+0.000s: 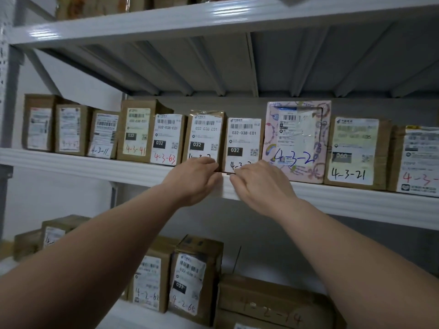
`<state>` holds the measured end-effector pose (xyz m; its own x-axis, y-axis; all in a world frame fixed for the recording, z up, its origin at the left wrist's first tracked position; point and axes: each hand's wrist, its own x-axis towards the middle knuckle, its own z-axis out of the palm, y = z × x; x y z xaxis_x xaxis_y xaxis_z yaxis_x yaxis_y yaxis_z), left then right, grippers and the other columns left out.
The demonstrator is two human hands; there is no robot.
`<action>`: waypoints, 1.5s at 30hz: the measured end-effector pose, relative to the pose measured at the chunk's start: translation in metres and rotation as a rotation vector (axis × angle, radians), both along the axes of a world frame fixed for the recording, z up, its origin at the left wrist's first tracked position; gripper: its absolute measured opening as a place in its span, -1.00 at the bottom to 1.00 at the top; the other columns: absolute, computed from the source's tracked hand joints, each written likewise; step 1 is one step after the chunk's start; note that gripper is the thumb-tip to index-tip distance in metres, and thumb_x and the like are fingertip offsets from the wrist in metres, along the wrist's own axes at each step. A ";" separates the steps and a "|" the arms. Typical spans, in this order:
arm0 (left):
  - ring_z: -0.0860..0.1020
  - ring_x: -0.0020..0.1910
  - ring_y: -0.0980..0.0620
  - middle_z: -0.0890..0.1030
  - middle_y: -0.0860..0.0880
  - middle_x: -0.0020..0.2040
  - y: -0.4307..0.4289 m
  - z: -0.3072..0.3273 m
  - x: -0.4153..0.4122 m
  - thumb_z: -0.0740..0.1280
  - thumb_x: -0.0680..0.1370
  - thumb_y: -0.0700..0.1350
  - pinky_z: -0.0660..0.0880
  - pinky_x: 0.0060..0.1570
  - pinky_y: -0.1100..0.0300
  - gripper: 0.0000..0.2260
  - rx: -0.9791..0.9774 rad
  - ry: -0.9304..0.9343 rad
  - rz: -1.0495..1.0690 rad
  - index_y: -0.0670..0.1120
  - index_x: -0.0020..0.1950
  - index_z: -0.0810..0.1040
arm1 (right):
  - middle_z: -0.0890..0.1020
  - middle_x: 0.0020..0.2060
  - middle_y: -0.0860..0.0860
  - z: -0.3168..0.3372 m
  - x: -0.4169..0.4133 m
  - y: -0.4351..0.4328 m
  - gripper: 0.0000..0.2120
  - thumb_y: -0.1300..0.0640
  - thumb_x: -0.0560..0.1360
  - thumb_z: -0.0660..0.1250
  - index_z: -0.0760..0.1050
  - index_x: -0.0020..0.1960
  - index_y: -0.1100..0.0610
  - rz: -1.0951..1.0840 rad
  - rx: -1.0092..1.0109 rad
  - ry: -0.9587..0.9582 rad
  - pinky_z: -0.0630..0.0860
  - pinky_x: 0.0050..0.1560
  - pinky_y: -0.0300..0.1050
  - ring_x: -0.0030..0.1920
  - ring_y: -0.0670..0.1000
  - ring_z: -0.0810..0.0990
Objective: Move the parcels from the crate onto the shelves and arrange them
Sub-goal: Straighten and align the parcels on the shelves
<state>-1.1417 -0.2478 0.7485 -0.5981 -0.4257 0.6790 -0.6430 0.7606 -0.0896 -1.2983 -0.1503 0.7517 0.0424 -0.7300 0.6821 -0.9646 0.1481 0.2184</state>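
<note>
Hands, left [194, 180] and right [261, 186], meet at the front edge of the middle shelf [95, 166], where a row of parcels already stands.
This row looks nearly full, labels to the front, and more parcels [190, 276] stand below. The crate is not in view, so I cannot judge what is left. The pink patterned parcel [297, 141] stands close on the right and leaves little room. Bent fingers touch the lower edges of two small parcels, left [205, 136] and right [243, 143]; whether they grip or only push, I cannot tell.
</note>
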 end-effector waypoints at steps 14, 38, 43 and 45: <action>0.50 0.13 -0.05 0.58 -0.05 0.14 -0.075 0.005 0.076 0.03 0.63 0.11 0.45 0.11 0.04 -0.59 -0.155 0.052 -0.079 -0.07 0.20 0.57 | 0.58 0.21 0.00 0.006 0.074 -0.043 -0.62 -0.07 0.65 0.05 0.50 0.27 0.08 -0.030 -0.074 -0.118 0.41 0.12 0.00 0.24 0.09 0.44; 0.44 0.34 -0.01 0.51 0.00 0.37 -0.141 -0.008 0.143 -0.21 0.49 0.25 0.35 0.25 0.09 -0.29 -0.111 -0.010 -0.185 -0.04 0.40 0.46 | 0.56 0.26 -0.03 -0.017 0.152 -0.124 -0.59 -0.08 0.66 0.04 0.44 0.37 0.07 -0.131 -0.081 -0.051 0.25 0.29 0.01 0.28 0.03 0.42; 0.46 0.23 -0.07 0.52 -0.01 0.26 -0.146 0.015 0.152 -0.02 0.57 0.19 0.47 0.16 -0.03 -0.50 -0.053 0.068 -0.152 0.00 0.32 0.50 | 0.63 0.15 0.07 0.009 0.157 -0.131 -0.56 -0.06 0.62 0.05 0.53 0.29 0.13 -0.071 -0.174 -0.062 0.38 0.17 -0.01 0.18 0.12 0.51; 0.42 0.30 -0.07 0.48 -0.04 0.33 -0.153 0.031 0.158 0.12 0.64 0.07 0.44 0.23 -0.04 -0.61 -0.067 0.103 -0.084 -0.03 0.41 0.43 | 0.58 0.23 0.06 0.025 0.160 -0.137 -0.59 -0.04 0.64 0.09 0.47 0.37 0.12 -0.073 -0.165 -0.072 0.37 0.20 -0.02 0.25 0.12 0.46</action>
<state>-0.9840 -0.4010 0.7791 -0.5550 -0.3291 0.7640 -0.5861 0.8064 -0.0785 -1.1383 -0.2868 0.7770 -0.0594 -0.6072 0.7923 -0.9622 0.2460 0.1164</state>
